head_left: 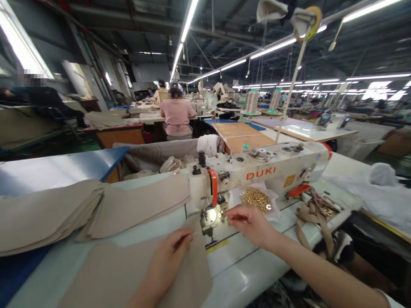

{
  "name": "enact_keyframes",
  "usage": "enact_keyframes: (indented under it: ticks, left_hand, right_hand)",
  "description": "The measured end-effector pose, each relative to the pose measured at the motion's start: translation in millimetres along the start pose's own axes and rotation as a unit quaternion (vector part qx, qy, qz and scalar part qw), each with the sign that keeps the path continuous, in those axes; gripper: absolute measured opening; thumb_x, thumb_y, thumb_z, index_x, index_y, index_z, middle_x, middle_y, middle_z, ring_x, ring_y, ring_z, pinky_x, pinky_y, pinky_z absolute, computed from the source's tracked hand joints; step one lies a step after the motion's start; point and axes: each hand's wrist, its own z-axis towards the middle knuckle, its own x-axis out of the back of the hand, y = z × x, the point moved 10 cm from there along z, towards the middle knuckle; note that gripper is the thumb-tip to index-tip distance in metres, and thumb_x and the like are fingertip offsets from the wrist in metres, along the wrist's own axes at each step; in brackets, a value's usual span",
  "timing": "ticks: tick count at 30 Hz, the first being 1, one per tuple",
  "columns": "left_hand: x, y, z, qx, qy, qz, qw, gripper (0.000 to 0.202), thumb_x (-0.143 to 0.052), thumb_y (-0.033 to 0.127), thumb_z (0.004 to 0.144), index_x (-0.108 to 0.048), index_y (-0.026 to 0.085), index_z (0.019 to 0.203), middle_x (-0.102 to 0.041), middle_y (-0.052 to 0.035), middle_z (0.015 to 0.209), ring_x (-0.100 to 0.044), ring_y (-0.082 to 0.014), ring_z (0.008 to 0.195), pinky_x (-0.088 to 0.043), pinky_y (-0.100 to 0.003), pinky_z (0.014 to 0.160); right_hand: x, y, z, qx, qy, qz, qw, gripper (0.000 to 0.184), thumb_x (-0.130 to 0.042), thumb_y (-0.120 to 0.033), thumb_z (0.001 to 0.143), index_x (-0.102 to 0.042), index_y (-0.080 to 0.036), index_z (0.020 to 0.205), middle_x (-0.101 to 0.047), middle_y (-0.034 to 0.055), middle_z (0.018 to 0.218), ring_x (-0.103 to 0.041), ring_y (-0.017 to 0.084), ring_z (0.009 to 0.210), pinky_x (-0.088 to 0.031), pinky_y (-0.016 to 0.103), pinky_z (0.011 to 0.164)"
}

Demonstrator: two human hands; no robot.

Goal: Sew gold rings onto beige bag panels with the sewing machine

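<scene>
Right hand [252,224] at the lit needle area [212,216], left hand [168,256] over the fabric panel [107,271]

The fabric panel lies flat on the bench [233,278], toward its near edge and left of the sewing machine [257,171]. Its long axis appears to run across the bench, though the left forearm hides part of the panel and the view cuts off its near side. The far right corner of the panel comes just beside the lit needle area, and this seems the relation that counts: the panel lies to the left of the right hand's fingertips, with the needle area between. The right hand is the nearer one to the needle; the left is nearer the panel.

The right hand's thumb and fingers are drawn together in a narrow pinch; whether something small is between them cannot be told. The left hand is loosely curled over the panel, thumb close to the forefinger; whether it pinches any cloth is unclear.

Gold metal pieces [257,199] lie on a white sheet [235,200] under the machine's arm. Straps [316,215] are heaped toward the bench's right end, and cut cloth [141,205] is stacked along its far left edge.
</scene>
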Motion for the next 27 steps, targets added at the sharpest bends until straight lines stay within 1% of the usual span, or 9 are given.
enact_keyframes:
  ticks: [2,3,6,9,13,18,21,24,27]
  left_hand:
    - [-10.3,4.4,-5.8,-0.002,-0.035,-0.026,0.999,0.024,-0.051,0.039,0.078,-0.069,0.023,0.082,-0.067,0.0004,0.064,-0.062,-0.0190,0.062,-0.049,-0.028,0.064]
    - [-14.9,5.6,-8.5,-0.001,-0.051,-0.040,0.998,0.023,-0.051,0.038,0.078,-0.068,0.022,0.082,-0.066,0.0006,0.063,-0.061,-0.0183,0.062,-0.048,-0.027,0.063]
    - [-21.3,4.7,-14.3,0.012,-0.079,-0.082,0.993,0.021,-0.053,0.036,0.078,-0.068,0.021,0.080,-0.064,0.0009,0.062,-0.059,-0.0169,0.063,-0.047,-0.026,0.063]
    - [-19.0,1.1,-15.1,0.030,-0.081,-0.115,0.990,0.020,-0.054,0.036,0.077,-0.067,0.020,0.079,-0.063,0.0009,0.062,-0.058,-0.0166,0.063,-0.046,-0.026,0.063]
    - [-15.5,-1.7,-11.5,0.042,-0.077,-0.137,0.987,0.019,-0.056,0.035,0.077,-0.068,0.020,0.077,-0.062,0.0015,0.061,-0.057,-0.0162,0.062,-0.046,-0.026,0.065]
    - [-20.3,-5.7,-9.1,0.050,-0.092,-0.184,0.977,0.018,-0.058,0.034,0.076,-0.068,0.020,0.077,-0.062,0.0016,0.060,-0.056,-0.0153,0.060,-0.045,-0.025,0.063]
    - [-25.3,-6.3,-10.7,0.062,-0.118,-0.224,0.966,0.020,-0.061,0.036,0.075,-0.068,0.018,0.076,-0.062,0.0008,0.059,-0.055,-0.0144,0.058,-0.044,-0.025,0.060]
    - [-30.5,-2.6,-13.1,0.075,-0.148,-0.274,0.947,0.023,-0.066,0.040,0.071,-0.067,0.017,0.073,-0.062,0.0005,0.059,-0.054,-0.0128,0.056,-0.044,-0.024,0.057]
    - [-33.8,-0.4,-14.4,0.092,-0.161,-0.315,0.931,0.027,-0.071,0.042,0.067,-0.064,0.016,0.071,-0.062,0.0010,0.060,-0.054,-0.0113,0.054,-0.044,-0.024,0.056]
  right_hand:
    - [-31.2,2.1,-9.5,-0.036,-0.011,0.155,0.987,0.020,-0.064,-0.017,0.071,-0.071,-0.021,0.090,-0.071,0.0000,0.077,-0.065,0.015,0.071,-0.050,0.026,0.066]
    - [-45.1,4.1,-11.9,-0.052,-0.011,0.202,0.978,0.018,-0.066,-0.018,0.069,-0.071,-0.021,0.087,-0.071,-0.0005,0.075,-0.064,0.015,0.070,-0.050,0.026,0.066]
    - [-69.2,8.9,-11.2,-0.070,0.013,0.234,0.970,0.007,-0.068,-0.020,0.067,-0.071,-0.021,0.073,-0.069,-0.0011,0.069,-0.062,0.014,0.065,-0.048,0.025,0.064]
    - [-74.9,11.7,-5.9,-0.067,0.025,0.220,0.973,0.005,-0.067,-0.022,0.068,-0.072,-0.021,0.069,-0.068,-0.0016,0.064,-0.060,0.014,0.061,-0.046,0.024,0.060]
    - [-73.3,14.7,-2.5,-0.071,0.022,0.217,0.973,0.007,-0.067,-0.024,0.067,-0.073,-0.021,0.071,-0.069,-0.0009,0.068,-0.061,0.014,0.063,-0.047,0.024,0.061]
    - [-77.8,17.6,-2.7,-0.089,-0.013,0.238,0.967,0.014,-0.074,-0.034,0.066,-0.073,-0.023,0.073,-0.070,-0.0002,0.071,-0.064,0.017,0.069,-0.050,0.028,0.067]
    - [-86.3,20.1,-5.5,-0.124,-0.060,0.289,0.947,0.023,-0.077,-0.041,0.064,-0.073,-0.022,0.076,-0.070,0.0005,0.072,-0.065,0.018,0.071,-0.051,0.032,0.071]
    - [-96.6,21.1,-10.7,-0.170,-0.104,0.349,0.916,0.030,-0.080,-0.043,0.060,-0.073,-0.020,0.078,-0.069,0.0016,0.071,-0.066,0.017,0.069,-0.052,0.034,0.072]
    - [-105.7,19.0,-14.2,-0.197,-0.116,0.408,0.884,0.031,-0.083,-0.040,0.057,-0.073,-0.018,0.077,-0.069,0.0017,0.071,-0.064,0.014,0.066,-0.051,0.032,0.072]
